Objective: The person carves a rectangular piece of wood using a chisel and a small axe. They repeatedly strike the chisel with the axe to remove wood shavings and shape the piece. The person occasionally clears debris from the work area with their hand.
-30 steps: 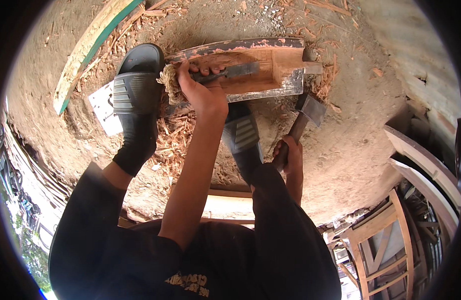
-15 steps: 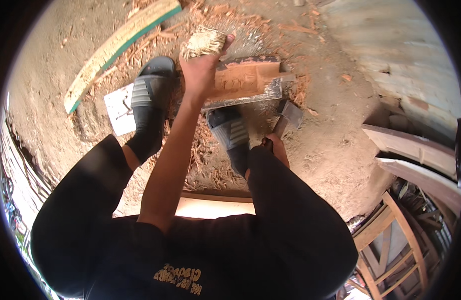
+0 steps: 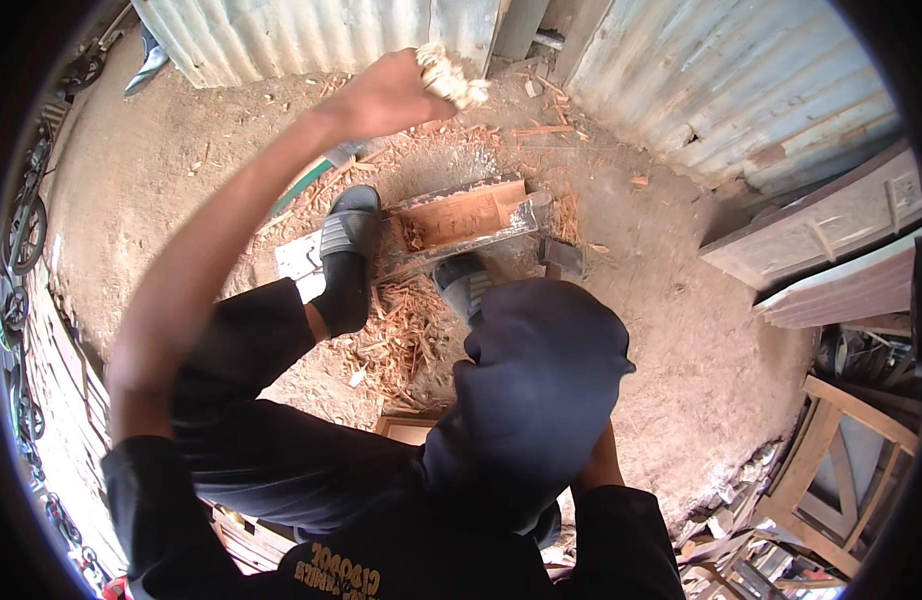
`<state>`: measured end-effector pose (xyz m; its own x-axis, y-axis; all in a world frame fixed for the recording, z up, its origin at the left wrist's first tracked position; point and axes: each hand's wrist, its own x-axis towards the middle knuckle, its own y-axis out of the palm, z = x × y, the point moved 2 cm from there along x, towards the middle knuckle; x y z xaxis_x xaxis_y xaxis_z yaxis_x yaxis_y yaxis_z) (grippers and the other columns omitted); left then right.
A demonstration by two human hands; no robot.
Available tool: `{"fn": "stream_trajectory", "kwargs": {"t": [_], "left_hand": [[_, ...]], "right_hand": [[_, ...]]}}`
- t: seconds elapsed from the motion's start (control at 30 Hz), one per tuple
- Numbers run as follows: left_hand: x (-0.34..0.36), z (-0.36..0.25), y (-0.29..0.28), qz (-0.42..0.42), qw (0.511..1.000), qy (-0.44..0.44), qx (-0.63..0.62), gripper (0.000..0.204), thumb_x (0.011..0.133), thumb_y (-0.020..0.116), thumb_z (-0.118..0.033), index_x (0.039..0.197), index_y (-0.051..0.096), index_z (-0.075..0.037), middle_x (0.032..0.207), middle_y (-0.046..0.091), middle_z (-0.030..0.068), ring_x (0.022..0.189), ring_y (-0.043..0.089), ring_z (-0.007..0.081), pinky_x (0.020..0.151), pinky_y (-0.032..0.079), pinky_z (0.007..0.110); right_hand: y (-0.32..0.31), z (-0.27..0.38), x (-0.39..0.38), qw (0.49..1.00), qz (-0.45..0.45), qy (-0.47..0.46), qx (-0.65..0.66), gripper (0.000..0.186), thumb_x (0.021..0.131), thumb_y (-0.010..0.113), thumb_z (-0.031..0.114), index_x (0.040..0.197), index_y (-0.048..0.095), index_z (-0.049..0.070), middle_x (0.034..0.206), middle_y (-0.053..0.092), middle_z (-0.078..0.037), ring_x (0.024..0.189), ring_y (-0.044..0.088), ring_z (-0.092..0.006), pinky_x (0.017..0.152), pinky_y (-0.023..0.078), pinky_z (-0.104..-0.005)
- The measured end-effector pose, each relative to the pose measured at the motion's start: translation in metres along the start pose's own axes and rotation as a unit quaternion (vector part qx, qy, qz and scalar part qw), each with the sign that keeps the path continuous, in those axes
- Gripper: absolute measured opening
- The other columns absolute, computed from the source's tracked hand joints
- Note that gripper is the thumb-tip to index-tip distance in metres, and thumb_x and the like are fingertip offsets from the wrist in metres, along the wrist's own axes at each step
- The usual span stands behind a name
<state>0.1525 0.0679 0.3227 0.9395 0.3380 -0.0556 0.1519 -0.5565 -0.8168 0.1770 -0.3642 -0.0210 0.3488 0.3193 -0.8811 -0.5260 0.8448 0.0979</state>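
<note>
My left hand [image 3: 396, 98] is raised above the ground at the far side, its fingers wrapped round a pale, shaggy fibre bundle [image 3: 453, 80]. Below it lies a wooden block [image 3: 461, 215] with a long reddish hollow cut into it and worn, dark-painted edges. Some wood chips sit in the hollow's left end. My left sandalled foot [image 3: 351, 225] is against the block's left end, and my right foot [image 3: 464, 283] is by its near edge. Behind my raised right knee my right hand is hidden. A dark, flat tool head [image 3: 563, 257] shows beyond that knee, its handle out of sight.
Reddish wood chips [image 3: 401, 335] litter the dirt floor. A white board [image 3: 299, 262] lies beside my left foot. Corrugated metal sheets [image 3: 721, 90] stand along the far side. Wooden panels [image 3: 821, 215] and a wooden frame [image 3: 826, 470] lean at the right; bicycles [image 3: 26, 230] stand far left.
My left hand has swung up and away from the block with the fibre bundle. The view has shifted, bringing more wall in. My right knee now covers my right hand, which earlier gripped the tool's handle.
</note>
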Motion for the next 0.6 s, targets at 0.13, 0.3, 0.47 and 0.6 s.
{"fn": "stream_trajectory", "kwargs": {"t": [0.13,0.3,0.47,0.6], "left_hand": [[-0.042,-0.042,-0.034,-0.014,0.998,0.054,0.001,0.032,0.089,0.063,-0.031,0.102,0.063,-0.001,0.081,0.066,0.012,0.06,0.059,0.0181,0.075,0.051,0.036],[-0.058,-0.035,-0.072,0.007,0.988,-0.155,-0.027,0.035,0.085,0.068,-0.041,0.088,0.064,-0.006,0.066,0.06,0.0056,0.054,0.054,0.0125,0.07,0.047,0.032],[-0.008,-0.032,-0.027,-0.011,0.972,-0.102,-0.21,0.041,0.083,0.071,-0.04,0.061,0.055,-0.009,0.047,0.04,0.0,0.049,0.043,0.0086,0.074,0.046,0.03],[0.056,0.0,0.035,0.036,0.949,-0.135,-0.281,0.038,0.082,0.072,-0.038,0.064,0.056,-0.008,0.049,0.043,0.0003,0.049,0.043,0.008,0.076,0.046,0.031]], "right_hand": [[-0.028,0.022,-0.018,0.999,-0.009,-0.019,0.043,0.017,0.085,0.061,0.022,0.09,0.052,0.008,0.072,0.054,-0.005,0.059,0.054,-0.0185,0.055,0.046,-0.0312],[-0.026,0.03,-0.032,0.996,0.032,0.011,0.085,0.018,0.086,0.061,0.022,0.091,0.052,0.008,0.072,0.054,-0.005,0.059,0.053,-0.0179,0.055,0.046,-0.0308],[-0.039,0.061,-0.023,0.99,0.053,0.043,0.127,0.018,0.087,0.061,0.023,0.092,0.052,0.008,0.072,0.054,-0.005,0.059,0.053,-0.0174,0.055,0.045,-0.0304],[-0.04,0.091,-0.013,0.984,0.076,0.078,0.143,0.019,0.087,0.062,0.023,0.093,0.051,0.009,0.073,0.054,-0.004,0.059,0.053,-0.017,0.054,0.045,-0.0301]]}}
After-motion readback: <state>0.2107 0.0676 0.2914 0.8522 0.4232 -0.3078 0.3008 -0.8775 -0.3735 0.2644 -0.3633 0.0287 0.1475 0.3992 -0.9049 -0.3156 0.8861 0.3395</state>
